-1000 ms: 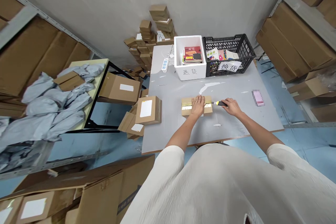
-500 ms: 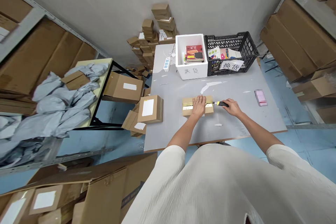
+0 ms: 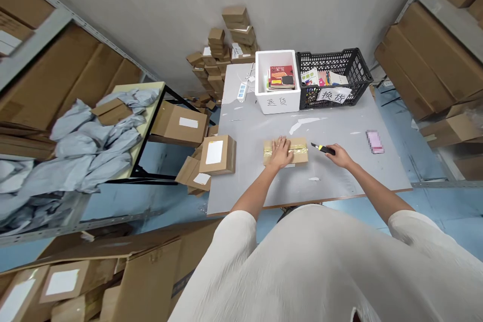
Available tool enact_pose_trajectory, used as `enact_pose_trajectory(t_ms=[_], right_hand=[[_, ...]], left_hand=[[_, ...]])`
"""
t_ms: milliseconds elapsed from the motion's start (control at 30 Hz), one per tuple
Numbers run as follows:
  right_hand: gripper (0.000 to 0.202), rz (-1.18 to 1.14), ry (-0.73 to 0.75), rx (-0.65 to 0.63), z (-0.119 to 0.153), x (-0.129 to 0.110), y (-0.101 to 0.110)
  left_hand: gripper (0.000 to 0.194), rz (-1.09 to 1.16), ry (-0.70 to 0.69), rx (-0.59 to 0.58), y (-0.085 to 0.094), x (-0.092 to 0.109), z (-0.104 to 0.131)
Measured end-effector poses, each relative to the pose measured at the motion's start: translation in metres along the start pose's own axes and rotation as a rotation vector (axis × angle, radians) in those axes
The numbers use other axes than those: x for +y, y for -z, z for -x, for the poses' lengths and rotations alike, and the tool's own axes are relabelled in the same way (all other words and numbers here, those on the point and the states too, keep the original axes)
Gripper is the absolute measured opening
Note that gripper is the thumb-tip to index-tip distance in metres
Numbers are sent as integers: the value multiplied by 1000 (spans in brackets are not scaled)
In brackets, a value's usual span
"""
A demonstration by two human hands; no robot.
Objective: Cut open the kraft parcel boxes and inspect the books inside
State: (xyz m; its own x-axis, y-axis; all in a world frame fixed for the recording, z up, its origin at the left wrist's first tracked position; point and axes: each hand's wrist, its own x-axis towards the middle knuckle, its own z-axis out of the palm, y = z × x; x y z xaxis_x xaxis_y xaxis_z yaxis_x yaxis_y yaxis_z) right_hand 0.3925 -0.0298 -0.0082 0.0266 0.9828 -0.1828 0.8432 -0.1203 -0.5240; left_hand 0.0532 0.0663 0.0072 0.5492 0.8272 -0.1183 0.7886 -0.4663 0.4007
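A small taped cardboard box [image 3: 300,153] lies on the grey table [image 3: 249,181]. My left hand [image 3: 279,152] rests on its top with fingers stretched out and somewhat spread, the palm toward the near side. Clear, shiny tape runs along the box's upper face. Just right of the box, my right hand [image 3: 339,155] is closed around the black handle of a utility knife [image 3: 323,149]. Its dark blade points left toward the box's right end, with a small gap between them. The knife has a yellow band near the blade.
Behind the box stand a white foam bin [image 3: 277,103] with books and a black plastic crate [image 3: 335,103] with more books. A labelled carton [image 3: 218,156] sits at the table's left edge. A power strip [image 3: 242,92] and a pink pixelated item [image 3: 375,141] also lie there.
My right hand has drawn the knife back to the right, away from the box's end. My left hand has shifted slightly left on the box.
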Motion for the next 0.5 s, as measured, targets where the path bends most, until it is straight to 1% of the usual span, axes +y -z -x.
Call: enact_pose_trajectory(t_ms=[67, 133, 233, 333, 400, 500], right_hand=[[44, -94, -7, 0, 0, -8, -8], [43, -183, -17, 2, -2, -21, -16], [43, -317, -23, -5, -6, -43, -28], [42, -415, -9, -57, -8, -62, -39], [42, -448, -6, -80, -8, -72, -46], [43, -479, -31, -45, -5, -81, -50]], left_hand=[[63, -24, 19, 1, 8, -15, 14], [76, -46, 67, 11, 15, -32, 29], [94, -47, 139, 27, 17, -56, 53], [105, 55, 196, -27, 11, -71, 70], [104, 179, 213, -74, 3, -77, 75], [97, 325, 191, -73, -7, -80, 75]])
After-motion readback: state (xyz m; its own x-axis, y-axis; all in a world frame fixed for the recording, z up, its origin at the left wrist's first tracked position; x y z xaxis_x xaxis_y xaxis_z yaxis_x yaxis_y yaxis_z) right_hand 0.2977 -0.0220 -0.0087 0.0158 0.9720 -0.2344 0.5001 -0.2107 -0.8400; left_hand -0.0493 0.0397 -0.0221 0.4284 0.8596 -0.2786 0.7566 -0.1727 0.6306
